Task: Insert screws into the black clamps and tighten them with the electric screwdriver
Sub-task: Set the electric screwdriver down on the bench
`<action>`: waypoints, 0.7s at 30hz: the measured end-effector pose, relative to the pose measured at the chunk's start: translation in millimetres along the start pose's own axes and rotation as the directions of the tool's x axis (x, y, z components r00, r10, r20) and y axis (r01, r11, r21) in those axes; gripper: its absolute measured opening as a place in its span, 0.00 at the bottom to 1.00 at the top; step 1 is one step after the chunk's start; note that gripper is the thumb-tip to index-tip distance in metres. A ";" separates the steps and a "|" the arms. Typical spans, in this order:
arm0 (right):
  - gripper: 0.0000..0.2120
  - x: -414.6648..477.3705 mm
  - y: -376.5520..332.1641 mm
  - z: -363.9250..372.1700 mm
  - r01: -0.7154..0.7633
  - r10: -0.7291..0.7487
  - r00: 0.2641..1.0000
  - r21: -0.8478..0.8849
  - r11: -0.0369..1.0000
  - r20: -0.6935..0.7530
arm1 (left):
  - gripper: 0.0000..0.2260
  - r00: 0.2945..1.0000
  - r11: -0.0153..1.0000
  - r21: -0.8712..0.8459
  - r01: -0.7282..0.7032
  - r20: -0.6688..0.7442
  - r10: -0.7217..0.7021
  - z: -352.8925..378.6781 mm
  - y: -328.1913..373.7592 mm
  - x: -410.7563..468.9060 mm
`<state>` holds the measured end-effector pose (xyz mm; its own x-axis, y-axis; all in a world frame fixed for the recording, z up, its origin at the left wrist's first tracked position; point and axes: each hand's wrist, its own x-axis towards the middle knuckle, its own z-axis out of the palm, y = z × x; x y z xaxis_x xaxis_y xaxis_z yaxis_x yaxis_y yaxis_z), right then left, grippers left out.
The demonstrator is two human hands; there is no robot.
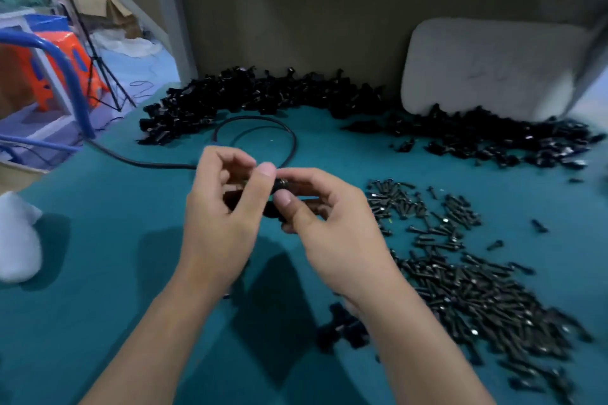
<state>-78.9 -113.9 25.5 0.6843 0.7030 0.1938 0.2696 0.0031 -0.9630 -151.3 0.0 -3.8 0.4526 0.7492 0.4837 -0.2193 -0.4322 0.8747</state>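
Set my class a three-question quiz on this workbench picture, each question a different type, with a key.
1. Fill in: the left hand and right hand together pinch a small ____ clamp.
2. True or false: the loose screws lie to the right of both hands.
3. What loops on the table beyond the hands? A white rope; B black cable; C steel chain.
Key: 1 black; 2 true; 3 B.

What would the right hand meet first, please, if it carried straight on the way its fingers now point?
Most likely the left hand: the right hand points leftward across the black clamp that both hold, though depth is unclear.
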 end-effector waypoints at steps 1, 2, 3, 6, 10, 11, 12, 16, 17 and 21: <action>0.09 -10.3 -0.6 -18.1 0.010 -0.009 0.999 0.010 1.000 -0.039 | 0.08 0.997 1.000 -0.011 0.003 0.083 -0.002 11.0 11.5 -6.5; 0.10 -21.3 -1.0 -37.8 0.023 -0.022 0.995 0.009 1.000 -0.093 | 0.08 0.984 1.000 -0.024 0.007 0.177 -0.003 24.2 22.9 -13.8; 0.10 -33.1 -1.0 -58.2 0.037 -0.038 0.987 -0.008 0.999 -0.156 | 0.08 0.962 0.999 -0.036 0.009 0.272 0.001 39.3 34.8 -22.3; 0.10 -72.3 0.8 -120.4 0.009 -0.044 0.934 -0.098 0.995 -0.356 | 0.10 0.864 0.999 -0.035 0.012 0.503 0.007 88.7 64.9 -50.9; 0.07 -124.0 6.4 -192.3 -0.162 -0.012 0.830 -0.263 0.951 -0.558 | 0.09 0.738 0.997 0.046 -0.065 0.675 0.017 158.2 89.4 -90.0; 0.06 -134.6 8.1 -207.7 -0.191 -0.015 0.796 -0.274 0.943 -0.605 | 0.09 0.721 0.996 0.049 -0.079 0.692 0.023 175.8 95.5 -99.5; 0.06 -144.1 9.9 -221.4 -0.216 -0.019 0.760 -0.279 0.936 -0.650 | 0.08 0.708 0.994 0.055 -0.090 0.706 0.025 192.8 101.2 -108.6; 0.07 -165.9 19.0 -269.0 -0.322 -0.049 0.647 -0.330 0.887 -0.761 | 0.09 0.661 0.994 0.075 -0.078 0.751 -0.005 256.8 116.1 -137.4; 0.07 -166.9 21.2 -277.6 -0.357 -0.063 0.637 -0.366 0.859 -0.768 | 0.08 0.659 0.995 0.076 -0.060 0.752 -0.018 270.7 116.6 -141.3; 0.11 -157.6 27.8 -299.0 -0.526 -0.048 0.699 -0.558 0.643 -0.714 | 0.07 0.646 0.986 0.163 -0.019 0.755 -0.113 313.0 107.1 -143.5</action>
<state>23.3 -437.2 24.3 0.9489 -0.0164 0.3151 0.1914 -0.7641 -0.6161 30.8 -310.9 10.6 0.9697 0.1534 0.1903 -0.0839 -0.5224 0.8486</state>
